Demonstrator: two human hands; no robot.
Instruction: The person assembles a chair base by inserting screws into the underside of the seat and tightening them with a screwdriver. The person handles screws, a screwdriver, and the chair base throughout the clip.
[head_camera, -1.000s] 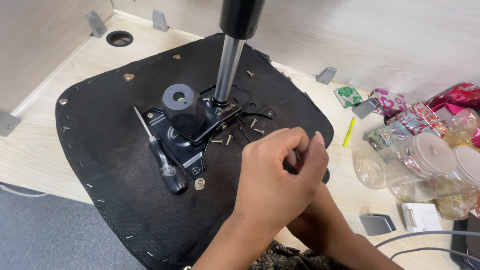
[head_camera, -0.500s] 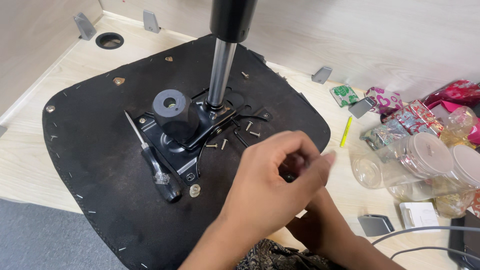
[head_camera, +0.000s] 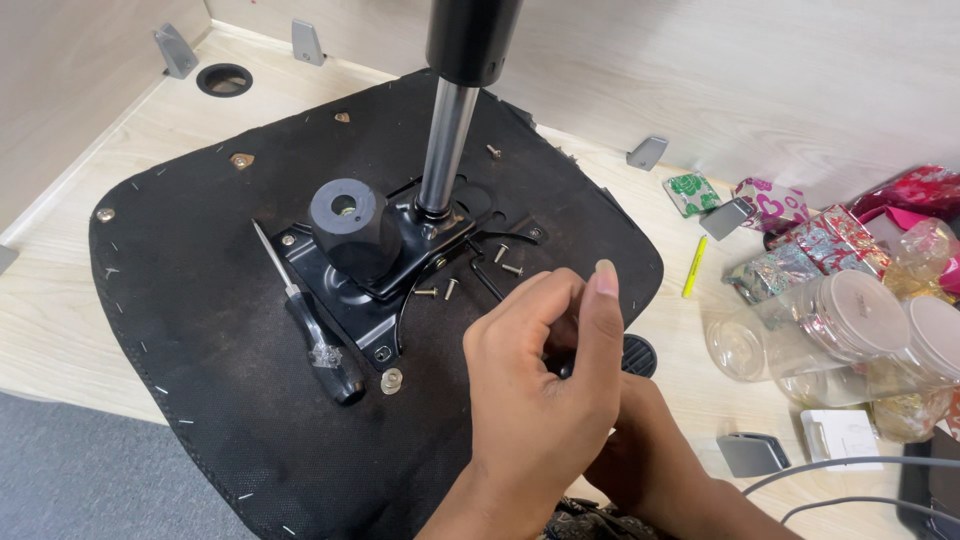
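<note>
A black fabric-covered seat base (head_camera: 200, 330) lies upside down on the light wooden surface. A black metal plate (head_camera: 350, 300) is mounted at its middle, with a chrome column (head_camera: 445, 140) and a black round knob (head_camera: 345, 225) standing on it. My left hand (head_camera: 540, 400) hovers over the seat's right edge, back up, fingers curled, thumb raised. My right hand (head_camera: 650, 470) lies under it and is mostly hidden. What either hand holds is hidden. A ribbed black cap (head_camera: 638, 355) shows beside them. A screwdriver (head_camera: 310, 330) lies left of the plate, and several loose screws (head_camera: 450, 288) lie near it.
At the right stand clear plastic jars (head_camera: 800, 330), foil-wrapped sweets (head_camera: 820, 245), a yellow pen (head_camera: 694, 266), a white box (head_camera: 842, 437) and cables (head_camera: 840, 480). Grey brackets (head_camera: 648, 152) sit along the wall. A round cable hole (head_camera: 224, 79) is at the far left.
My left hand's fingers have curled tighter and its thumb has lifted. The view has shifted slightly to the right and nearer. The seat, the screwdriver and the screws have not moved.
</note>
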